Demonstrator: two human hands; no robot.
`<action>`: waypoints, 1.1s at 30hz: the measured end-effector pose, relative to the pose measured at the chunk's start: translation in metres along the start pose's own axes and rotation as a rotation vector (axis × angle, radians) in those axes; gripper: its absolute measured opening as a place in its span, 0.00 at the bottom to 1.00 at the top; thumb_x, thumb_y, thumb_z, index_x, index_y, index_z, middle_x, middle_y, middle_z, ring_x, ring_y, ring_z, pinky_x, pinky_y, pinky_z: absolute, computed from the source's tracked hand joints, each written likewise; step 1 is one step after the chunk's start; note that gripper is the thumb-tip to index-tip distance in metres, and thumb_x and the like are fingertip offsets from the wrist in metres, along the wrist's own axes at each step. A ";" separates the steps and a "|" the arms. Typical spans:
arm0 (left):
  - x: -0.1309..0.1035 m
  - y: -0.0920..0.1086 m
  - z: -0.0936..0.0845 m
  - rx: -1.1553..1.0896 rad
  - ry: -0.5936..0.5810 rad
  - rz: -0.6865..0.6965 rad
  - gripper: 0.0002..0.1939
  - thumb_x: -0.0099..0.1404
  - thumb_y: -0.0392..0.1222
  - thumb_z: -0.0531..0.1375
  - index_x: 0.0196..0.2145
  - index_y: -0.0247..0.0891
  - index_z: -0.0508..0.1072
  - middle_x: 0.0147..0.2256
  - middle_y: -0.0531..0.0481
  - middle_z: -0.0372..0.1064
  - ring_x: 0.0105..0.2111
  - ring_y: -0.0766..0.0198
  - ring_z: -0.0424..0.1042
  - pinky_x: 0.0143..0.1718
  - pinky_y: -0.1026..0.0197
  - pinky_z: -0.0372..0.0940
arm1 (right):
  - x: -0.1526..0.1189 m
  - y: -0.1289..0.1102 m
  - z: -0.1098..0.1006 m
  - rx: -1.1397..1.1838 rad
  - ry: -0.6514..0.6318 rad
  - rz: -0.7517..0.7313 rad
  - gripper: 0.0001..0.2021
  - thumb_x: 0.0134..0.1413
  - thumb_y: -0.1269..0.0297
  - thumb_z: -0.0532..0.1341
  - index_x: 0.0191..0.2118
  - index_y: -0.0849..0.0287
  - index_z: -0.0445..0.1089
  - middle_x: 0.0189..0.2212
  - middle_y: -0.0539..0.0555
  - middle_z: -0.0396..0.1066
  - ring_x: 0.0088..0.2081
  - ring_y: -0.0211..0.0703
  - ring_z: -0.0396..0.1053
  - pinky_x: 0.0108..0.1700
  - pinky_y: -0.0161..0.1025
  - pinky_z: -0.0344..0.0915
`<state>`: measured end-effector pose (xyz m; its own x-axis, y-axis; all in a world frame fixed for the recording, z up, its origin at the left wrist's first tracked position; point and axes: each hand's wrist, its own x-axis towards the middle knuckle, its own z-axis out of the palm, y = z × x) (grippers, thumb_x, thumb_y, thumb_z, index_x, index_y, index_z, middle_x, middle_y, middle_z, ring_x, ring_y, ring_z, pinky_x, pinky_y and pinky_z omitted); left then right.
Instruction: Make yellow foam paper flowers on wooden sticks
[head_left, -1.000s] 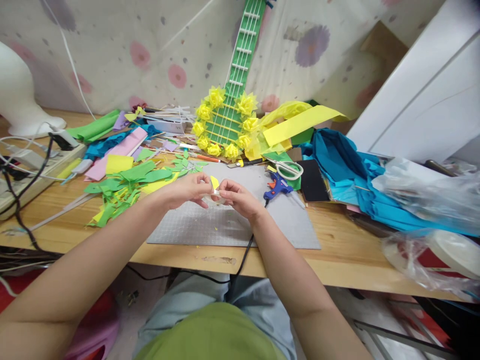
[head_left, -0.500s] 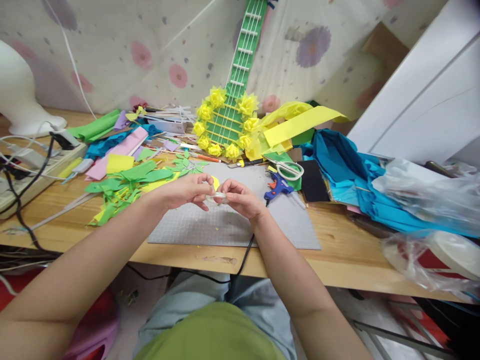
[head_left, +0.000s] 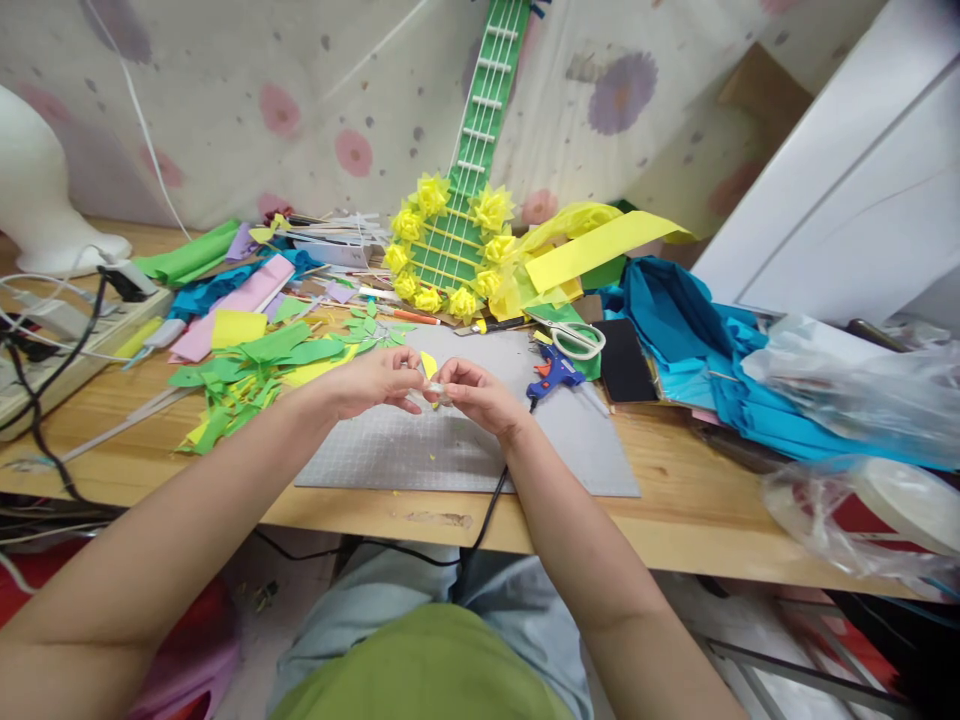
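Wooden table (head_left: 660, 520): grey mat (head_left: 375, 455) laid on it; used as landmark below.
Blue paper (head_left: 675, 310): heaped to the right of the mat, past a black flat item (head_left: 627, 362).
Green guitar-shaped piece (head_left: 450, 250): stood behind the mat, bordered with yellow flowers (head_left: 493, 208), strung in white.
Green and yellow cut pieces (head_left: 225, 395): piled at the left of the mat.
Left hand (head_left: 375, 382): held over the mat; small whitish piece (head_left: 436, 388) pinched at the fingertips.
Right hand (head_left: 481, 398): held over the mat, close by the left; same piece gripped between thumb and fingers.
Scissors (head_left: 579, 338): laid near the mat's back right corner, green paper partly beneath.
Blue glue gun (head_left: 556, 371): rested on the mat's right part.
Yellow piece (head_left: 429, 364): seen over the mat, beside the fingertips; whether held cannot be told.
Small whitish piece: suspended above the mat between both hands; shape partly hidden by fingers.
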<state>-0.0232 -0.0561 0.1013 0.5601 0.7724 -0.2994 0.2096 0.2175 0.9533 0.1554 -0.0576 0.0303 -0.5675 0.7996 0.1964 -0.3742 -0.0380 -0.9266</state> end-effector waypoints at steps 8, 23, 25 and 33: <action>0.007 -0.005 0.002 -0.032 0.038 0.001 0.13 0.48 0.41 0.62 0.24 0.36 0.58 0.22 0.57 0.61 0.33 0.64 0.70 0.36 0.57 0.66 | 0.000 -0.002 0.002 -0.009 0.036 0.027 0.10 0.43 0.59 0.64 0.29 0.56 0.62 0.26 0.47 0.64 0.28 0.34 0.60 0.31 0.33 0.55; 0.029 -0.034 0.002 0.408 0.502 0.228 0.18 0.57 0.46 0.54 0.44 0.36 0.69 0.43 0.44 0.68 0.28 0.67 0.70 0.30 0.60 0.68 | 0.008 0.002 -0.001 -0.778 0.521 -0.063 0.13 0.43 0.54 0.61 0.25 0.57 0.59 0.23 0.45 0.60 0.22 0.32 0.52 0.27 0.33 0.51; 0.028 -0.038 0.004 0.585 0.525 0.238 0.19 0.58 0.45 0.53 0.45 0.37 0.70 0.43 0.44 0.69 0.31 0.65 0.70 0.33 0.61 0.66 | 0.007 0.003 0.000 -0.924 0.543 -0.072 0.13 0.44 0.54 0.60 0.24 0.57 0.59 0.24 0.46 0.62 0.24 0.33 0.54 0.29 0.33 0.52; 0.028 -0.034 0.012 1.011 0.504 0.185 0.15 0.59 0.44 0.49 0.32 0.40 0.75 0.29 0.50 0.73 0.27 0.64 0.68 0.29 0.63 0.57 | 0.004 0.002 0.000 -1.253 0.488 -0.143 0.10 0.51 0.56 0.56 0.27 0.56 0.60 0.27 0.49 0.66 0.30 0.37 0.61 0.33 0.34 0.54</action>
<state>-0.0054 -0.0491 0.0602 0.3127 0.9435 0.1098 0.8334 -0.3280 0.4448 0.1518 -0.0544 0.0291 -0.1660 0.8901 0.4245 0.6557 0.4212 -0.6266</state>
